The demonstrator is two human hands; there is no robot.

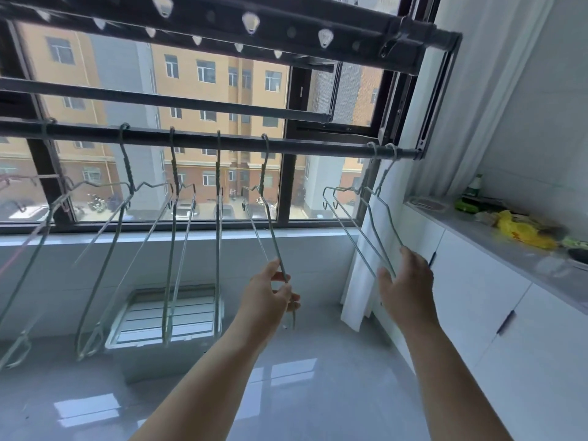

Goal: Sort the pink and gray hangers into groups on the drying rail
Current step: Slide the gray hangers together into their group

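A dark drying rail (pixel 305 144) runs across the window at head height. Several gray wire hangers hang from it. My left hand (pixel 273 292) grips the lower end of one gray hanger (pixel 265 202) near the middle of the rail. My right hand (pixel 405 275) holds the lower ends of two gray hangers (pixel 359 230) hooked close together at the rail's right end. Further gray hangers (pixel 173 224) hang spaced out to the left. At the far left edge a pink hanger (pixel 19 179) is only partly in view.
Above the rail are a second bar (pixel 165 101) and a perforated rack beam (pixel 222 30). A white cabinet counter (pixel 515 246) with a yellow bag and a bottle stands at the right. A white curtain hangs in the right corner. A white box sits on the glossy floor below.
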